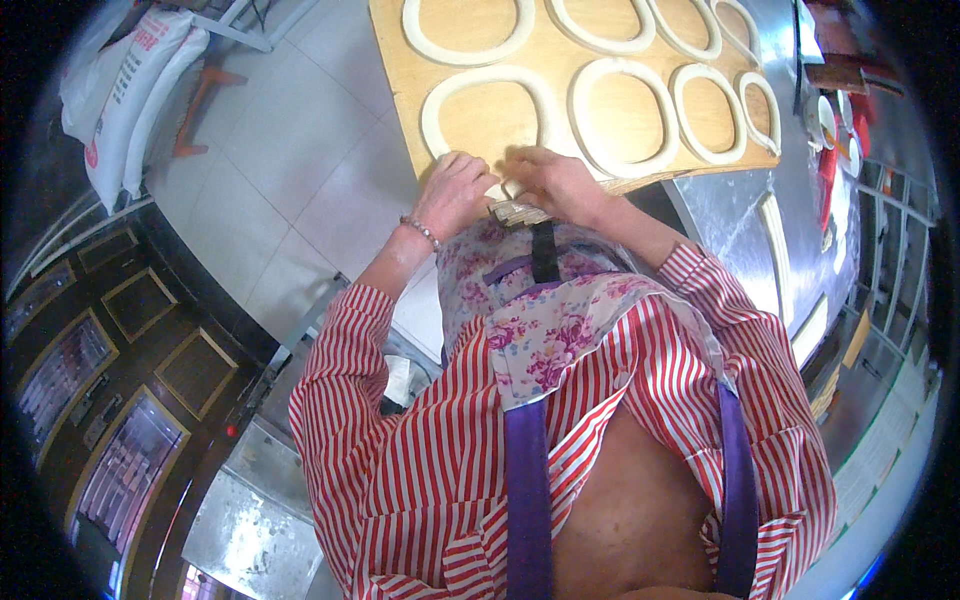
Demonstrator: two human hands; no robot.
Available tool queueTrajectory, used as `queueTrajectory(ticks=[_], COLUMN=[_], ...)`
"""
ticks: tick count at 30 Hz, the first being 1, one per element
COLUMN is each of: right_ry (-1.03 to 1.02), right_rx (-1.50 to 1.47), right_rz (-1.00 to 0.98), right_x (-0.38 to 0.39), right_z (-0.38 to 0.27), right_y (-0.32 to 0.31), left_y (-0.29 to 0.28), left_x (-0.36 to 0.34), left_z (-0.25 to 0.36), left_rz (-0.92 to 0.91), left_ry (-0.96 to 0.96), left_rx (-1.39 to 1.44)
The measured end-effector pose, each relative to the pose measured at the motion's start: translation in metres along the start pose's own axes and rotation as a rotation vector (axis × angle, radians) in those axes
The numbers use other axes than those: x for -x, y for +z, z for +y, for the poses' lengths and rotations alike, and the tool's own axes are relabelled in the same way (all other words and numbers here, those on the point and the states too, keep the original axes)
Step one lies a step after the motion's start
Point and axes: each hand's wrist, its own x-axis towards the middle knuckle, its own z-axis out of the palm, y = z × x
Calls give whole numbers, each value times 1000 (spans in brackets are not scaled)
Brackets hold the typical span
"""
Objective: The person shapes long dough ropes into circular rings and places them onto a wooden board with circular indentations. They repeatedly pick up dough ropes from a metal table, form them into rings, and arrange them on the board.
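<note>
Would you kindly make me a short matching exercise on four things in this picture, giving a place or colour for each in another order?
Column one:
1. wooden board
2. bracelet
3. sacks
4. apron straps

Column two:
A. plain purple
B. beneath the dough rings
C. white with red marks, toward the picture's upper left
D. around the wrist of the left hand

Right pairs: 1-B, 2-D, 3-C, 4-A
</note>
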Motion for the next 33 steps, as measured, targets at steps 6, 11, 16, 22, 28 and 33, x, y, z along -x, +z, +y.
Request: queueTrajectory(ticks=[6,11,16,22,28,33], right_ry=[286,355,257,-216,-313,-295], right_rx=[135,313,182,280,451,267], right_rz=[334,333,308,-60,-147,-85], right_x=[-65,-129,-132,-61,-35,-30], right_z=[49,86,85,66,57,28], right_y=[-42,-33,-49,-47,-40,-19], left_y=[1,0,1,1,8,11], left_x=[-11,-24,-21,-6,6,7], left_z=[-6,-12,-10,-12,-3,-1], left_rz=[61,54,110,87,116,98], left_ry=[-2,-47,-85,-93,-118,-160], left_rx=[39,57,57,163,157,192])
